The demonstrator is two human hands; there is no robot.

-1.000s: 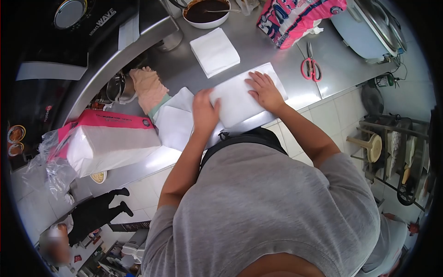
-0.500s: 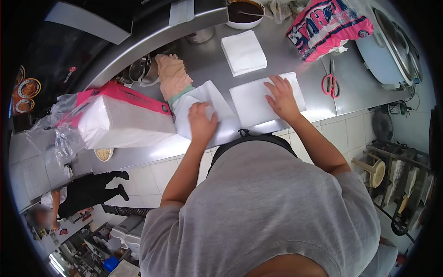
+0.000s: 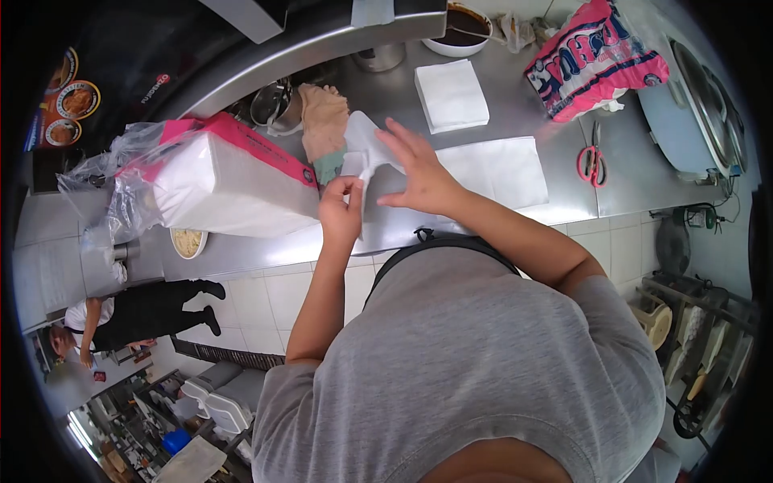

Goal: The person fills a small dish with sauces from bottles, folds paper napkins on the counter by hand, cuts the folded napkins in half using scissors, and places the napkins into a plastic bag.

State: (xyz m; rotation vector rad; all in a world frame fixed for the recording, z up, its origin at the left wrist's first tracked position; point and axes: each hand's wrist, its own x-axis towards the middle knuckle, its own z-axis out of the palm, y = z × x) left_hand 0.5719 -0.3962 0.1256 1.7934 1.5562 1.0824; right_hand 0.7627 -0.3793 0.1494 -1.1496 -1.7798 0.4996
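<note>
My left hand [image 3: 342,211] pinches the edge of a white paper napkin [image 3: 364,133], which is lifted and partly upright off the steel counter. My right hand [image 3: 423,175] is just right of it, thumb and fingers spread apart; whether a fingertip touches the napkin is hard to tell. Behind the right wrist lies a flat white napkin pile [image 3: 503,171]. Farther back sits a neat stack of folded napkins [image 3: 452,95]. To the left, a large opened pack of white napkins [image 3: 241,189] in pink and clear plastic lies on its side.
A beige and green cloth [image 3: 324,129] lies behind the napkin. Red-handled scissors [image 3: 592,165], a pink plastic bag [image 3: 592,64] and a lidded cooker [image 3: 684,121] are on the right. A bowl of dark sauce [image 3: 459,32] stands at the back. Another person [image 3: 153,314] stands at far left.
My left hand has closed on the napkin and raised its edge from the counter. My right hand has left the flat pile and moved left, beside the lifted napkin. The view has shifted slightly.
</note>
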